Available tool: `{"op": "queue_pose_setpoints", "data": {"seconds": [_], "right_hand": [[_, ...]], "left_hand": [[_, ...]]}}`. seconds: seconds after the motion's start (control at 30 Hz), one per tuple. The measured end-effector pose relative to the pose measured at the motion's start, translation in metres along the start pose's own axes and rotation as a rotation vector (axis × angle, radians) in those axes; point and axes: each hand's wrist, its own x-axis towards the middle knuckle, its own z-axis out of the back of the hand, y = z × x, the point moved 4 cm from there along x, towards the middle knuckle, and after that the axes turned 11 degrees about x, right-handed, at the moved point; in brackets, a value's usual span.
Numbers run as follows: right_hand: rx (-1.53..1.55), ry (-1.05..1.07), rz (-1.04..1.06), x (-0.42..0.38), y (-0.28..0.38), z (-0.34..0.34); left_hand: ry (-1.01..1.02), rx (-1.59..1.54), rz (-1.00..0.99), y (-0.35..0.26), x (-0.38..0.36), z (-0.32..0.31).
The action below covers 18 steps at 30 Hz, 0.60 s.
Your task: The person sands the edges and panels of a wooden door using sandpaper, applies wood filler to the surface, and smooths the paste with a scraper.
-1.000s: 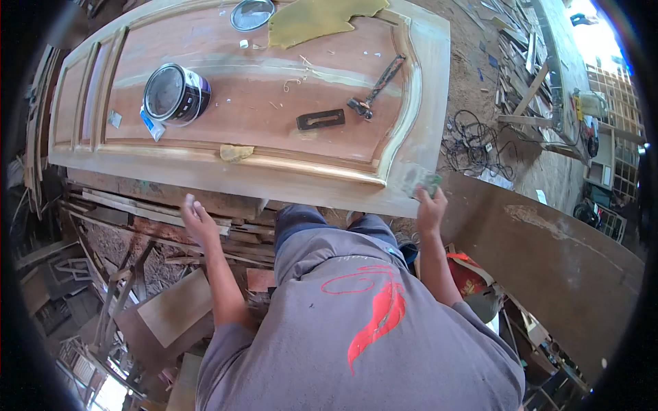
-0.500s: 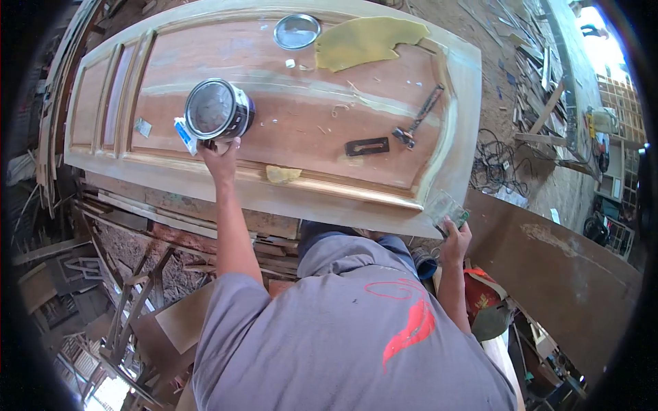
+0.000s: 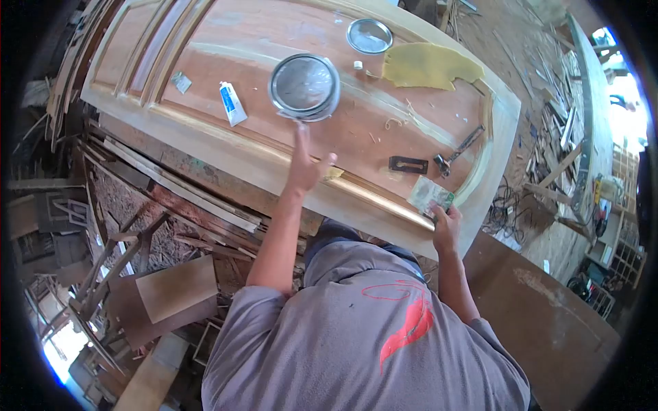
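Note:
A paint-type can (image 3: pixel 303 83) with a pale filling stands on a wooden door panel (image 3: pixel 226 147). My left hand (image 3: pixel 307 164) is just below the can with fingers and thumb spread, fingertips close to its lower side. My right hand (image 3: pixel 447 231) pinches a flat, translucent, smeared plate (image 3: pixel 426 194) with a green edge, over the door's near right corner. To the left of the can lies a white and blue tube (image 3: pixel 233 104). A small piece of yellowish sheet (image 3: pixel 334 174) shows partly behind my left thumb.
On the door lie a round can lid (image 3: pixel 369 35), a yellow sandpaper sheet (image 3: pixel 433 66), a small white cap (image 3: pixel 358 65), a black slotted block (image 3: pixel 408 164) and a hammer-like tool (image 3: pixel 460 151). Wood scraps (image 3: pixel 548 130) cover the floor at right; a brown board (image 3: pixel 541 308) stands near my right arm.
My left hand has let go of the can, which now stands farther right along the door, away from the tube. The right hand has raised the plate over the door. The view has turned.

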Motion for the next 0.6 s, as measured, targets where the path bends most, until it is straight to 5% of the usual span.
{"op": "queue_pose_setpoints", "data": {"seconds": [0.17, 0.3, 0.4, 0.53, 0.6], "right_hand": [[0.094, 0.098, -0.007, 0.012, 0.02, -0.04], [0.036, 0.023, -0.041, 0.012, 0.012, -0.03], [0.176, -0.02, -0.088, 0.013, -0.002, -0.025], [0.484, 0.124, -0.154, 0.011, 0.013, -0.064], [0.561, 0.225, -0.184, 0.017, 0.01, -0.085]], "left_hand": [[0.208, 0.31, 0.097, -0.012, -0.015, -0.008], [0.08, 0.566, -0.101, 0.007, -0.035, 0.002], [-0.006, 0.665, -0.049, 0.001, -0.047, 0.023], [0.186, 0.4, 0.3, -0.033, -0.054, 0.026], [0.242, 0.021, 0.3, -0.029, -0.071, -0.011]]}}
